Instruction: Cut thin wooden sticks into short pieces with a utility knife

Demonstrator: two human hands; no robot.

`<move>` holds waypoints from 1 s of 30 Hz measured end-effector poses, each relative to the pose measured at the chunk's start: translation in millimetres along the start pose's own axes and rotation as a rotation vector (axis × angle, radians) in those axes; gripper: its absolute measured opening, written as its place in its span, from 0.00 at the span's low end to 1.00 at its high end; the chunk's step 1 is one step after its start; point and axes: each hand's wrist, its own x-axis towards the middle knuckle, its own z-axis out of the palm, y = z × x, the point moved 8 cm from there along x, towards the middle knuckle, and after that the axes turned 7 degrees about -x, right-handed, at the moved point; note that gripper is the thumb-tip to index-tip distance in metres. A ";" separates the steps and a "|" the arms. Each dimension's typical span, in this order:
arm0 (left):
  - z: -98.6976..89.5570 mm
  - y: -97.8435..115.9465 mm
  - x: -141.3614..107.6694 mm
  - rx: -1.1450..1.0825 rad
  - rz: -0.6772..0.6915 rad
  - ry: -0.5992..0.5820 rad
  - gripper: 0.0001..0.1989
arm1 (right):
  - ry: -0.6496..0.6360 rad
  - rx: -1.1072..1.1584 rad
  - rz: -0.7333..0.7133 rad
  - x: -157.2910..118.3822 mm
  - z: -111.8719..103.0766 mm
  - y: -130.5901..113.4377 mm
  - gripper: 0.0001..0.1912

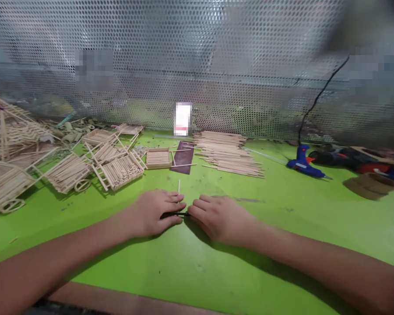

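Note:
My left hand lies low on the green table, fingers closed and pressing on a thin wooden stick, whose far end stands out beyond the fingers. My right hand is close beside it, knuckles up and fingers curled around a slim dark tool. The tool crosses the small gap between both hands, and its far part goes under my left fingers. Its kind cannot be made out.
Several small stick-built carts crowd the left. Beyond my hands lie a dark rectangular plate and a pile of thin sticks. A blue glue gun with a black cord and a brown roll of tape lie right. Perforated metal sheeting stands behind.

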 end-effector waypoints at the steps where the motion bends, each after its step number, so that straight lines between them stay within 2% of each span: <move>1: -0.7 0.2 0.0 -0.005 -0.001 0.012 0.21 | 0.002 -0.001 0.000 -0.9 -0.2 0.4 0.01; 7: -3.6 3.7 -0.7 -0.036 -0.006 0.024 0.17 | 0.004 0.009 -0.015 -8.7 -2.9 4.3 0.03; 12: -2.2 4.1 -0.6 -0.028 -0.015 0.030 0.20 | -0.005 0.015 -0.010 -6.4 -1.8 3.4 0.02; 25: -0.7 6.8 -0.9 -0.021 0.019 0.066 0.16 | 0.004 0.037 -0.037 -9.6 -3.7 3.6 0.04; 30: 1.5 2.7 0.4 -0.053 -0.025 0.044 0.17 | 0.001 0.037 -0.032 -11.4 -1.6 5.0 0.05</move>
